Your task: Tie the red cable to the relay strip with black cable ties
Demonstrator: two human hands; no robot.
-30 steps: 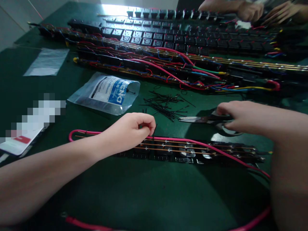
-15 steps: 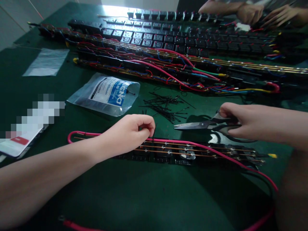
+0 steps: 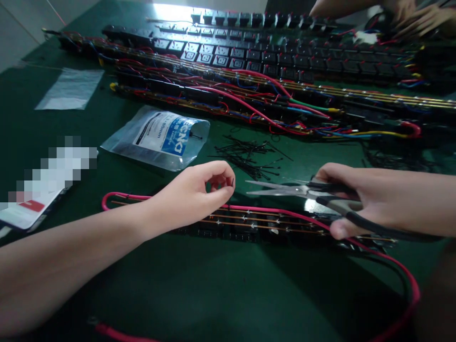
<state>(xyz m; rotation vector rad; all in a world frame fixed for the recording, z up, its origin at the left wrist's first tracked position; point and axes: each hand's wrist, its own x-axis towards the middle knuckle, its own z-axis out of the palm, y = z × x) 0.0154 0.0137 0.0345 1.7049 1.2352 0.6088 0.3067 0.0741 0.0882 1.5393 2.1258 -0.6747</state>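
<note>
My left hand (image 3: 194, 192) rests on the near socket strip (image 3: 256, 223) and pinches the tail of a thin black cable tie (image 3: 232, 182) that stands up from it. A pink wire (image 3: 285, 213) runs along that strip and loops off to the right. My right hand (image 3: 351, 202) grips a pair of scissors (image 3: 285, 190), whose blades are slightly apart and point left, a short way from the tie.
A pile of loose black cable ties (image 3: 249, 154) lies behind the scissors. Beside it lies a clear bag with a blue label (image 3: 160, 137). Several wired socket strips (image 3: 249, 71) fill the back of the green table (image 3: 199, 285). Another person's hands (image 3: 409, 14) work at the far right.
My right hand has lifted the scissors from the table and moved them left toward my left hand. The blades have parted slightly. My left hand has stayed on the strip.
</note>
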